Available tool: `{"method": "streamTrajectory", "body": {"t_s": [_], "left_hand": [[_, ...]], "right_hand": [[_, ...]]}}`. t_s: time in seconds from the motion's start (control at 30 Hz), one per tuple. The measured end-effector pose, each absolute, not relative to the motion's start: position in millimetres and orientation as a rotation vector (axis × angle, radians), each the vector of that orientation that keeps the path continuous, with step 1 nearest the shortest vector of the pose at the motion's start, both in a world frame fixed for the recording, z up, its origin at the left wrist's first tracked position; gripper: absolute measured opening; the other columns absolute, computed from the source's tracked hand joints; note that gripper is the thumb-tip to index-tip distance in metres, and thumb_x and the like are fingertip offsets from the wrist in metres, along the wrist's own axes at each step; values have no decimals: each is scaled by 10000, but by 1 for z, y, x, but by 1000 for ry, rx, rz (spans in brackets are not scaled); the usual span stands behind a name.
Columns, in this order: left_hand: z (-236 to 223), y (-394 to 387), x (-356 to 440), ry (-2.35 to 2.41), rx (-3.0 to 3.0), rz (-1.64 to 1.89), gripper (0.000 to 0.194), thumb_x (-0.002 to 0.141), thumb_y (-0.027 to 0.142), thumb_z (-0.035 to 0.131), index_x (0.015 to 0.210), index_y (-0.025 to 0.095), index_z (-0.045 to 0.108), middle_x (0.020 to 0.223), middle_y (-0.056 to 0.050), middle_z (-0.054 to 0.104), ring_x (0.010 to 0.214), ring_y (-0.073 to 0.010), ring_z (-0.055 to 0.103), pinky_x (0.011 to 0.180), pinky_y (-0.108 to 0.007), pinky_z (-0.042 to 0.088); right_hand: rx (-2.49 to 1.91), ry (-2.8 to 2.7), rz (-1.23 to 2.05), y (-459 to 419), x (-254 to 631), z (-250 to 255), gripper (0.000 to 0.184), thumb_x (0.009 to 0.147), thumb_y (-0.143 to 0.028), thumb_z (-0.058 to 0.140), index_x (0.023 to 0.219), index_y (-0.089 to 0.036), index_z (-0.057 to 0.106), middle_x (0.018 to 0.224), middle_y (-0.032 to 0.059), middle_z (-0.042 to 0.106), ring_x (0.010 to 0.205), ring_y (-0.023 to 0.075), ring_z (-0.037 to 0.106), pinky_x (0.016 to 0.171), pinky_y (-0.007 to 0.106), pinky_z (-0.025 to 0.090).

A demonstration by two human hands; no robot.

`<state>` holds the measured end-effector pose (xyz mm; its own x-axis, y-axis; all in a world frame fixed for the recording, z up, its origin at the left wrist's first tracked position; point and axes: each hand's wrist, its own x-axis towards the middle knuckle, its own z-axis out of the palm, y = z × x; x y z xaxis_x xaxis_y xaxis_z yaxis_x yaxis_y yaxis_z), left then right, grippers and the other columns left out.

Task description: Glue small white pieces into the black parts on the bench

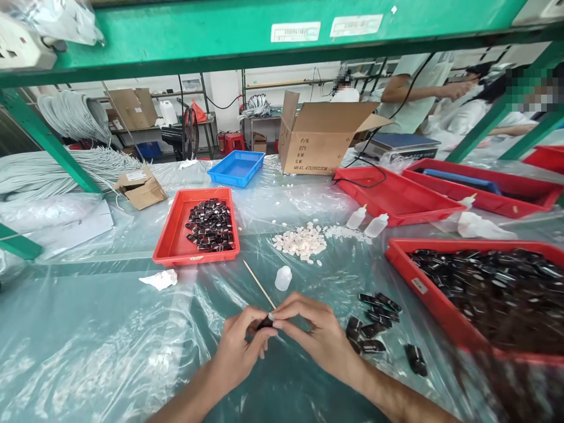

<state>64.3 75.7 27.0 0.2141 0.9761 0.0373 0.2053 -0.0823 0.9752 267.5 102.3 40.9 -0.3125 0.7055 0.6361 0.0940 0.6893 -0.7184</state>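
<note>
My left hand [240,349] is closed, its thumb and fingers pinching a small black plastic part [265,322]. Against that part, the fingertips of my right hand [319,338] pinch a small pale piece [271,316], partly hidden by the fingers. Just beyond my hands a thin wooden stick [258,282] lies on the plastic sheet, with a small translucent white cup [283,278] to its right. Farther back is a pile of flat white pieces [302,241]. Several loose black parts [374,317] lie to the right of my right hand.
A red tray [161,244] with black parts stands left; a larger red tray [423,299] of them is at right. Two squeeze bottles [376,225], a blue tray [235,170] and a cardboard box [315,141] stand farther back. A green shelf beam [198,41] crosses above. People work beyond.
</note>
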Motion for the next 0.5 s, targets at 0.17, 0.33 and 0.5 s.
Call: {"method": "streamTrajectory", "body": {"t_s": [0.17,0.33,0.5], "left_hand": [[28,71,65,1266,1617,975,106,853,431,628,841,325,632,570,83,563,419,-94,521,444,-222,439],[23,77,67,1315,1673,985,150,823,443,650,772,302,635,576,79,513,482,-100,458,486,-219,392],[45,80,67,1369,1693,929,123,883,452,540,905,333,517,688,62,553,567,-136,489,542,-240,405]], "right_hand": [[-623,-1885,730,99,272,45,119,1000,-149,777,1021,-267,779,927,34,785,772,166,789,666,237,603],[-605,-2050,920,109,283,52,77,1036,-235,737,1034,-252,813,991,67,813,806,172,786,710,268,607],[-1007,-2025,878,169,338,58,237,1083,-335,648,1006,-212,836,1095,88,827,979,204,806,895,334,646]]}}
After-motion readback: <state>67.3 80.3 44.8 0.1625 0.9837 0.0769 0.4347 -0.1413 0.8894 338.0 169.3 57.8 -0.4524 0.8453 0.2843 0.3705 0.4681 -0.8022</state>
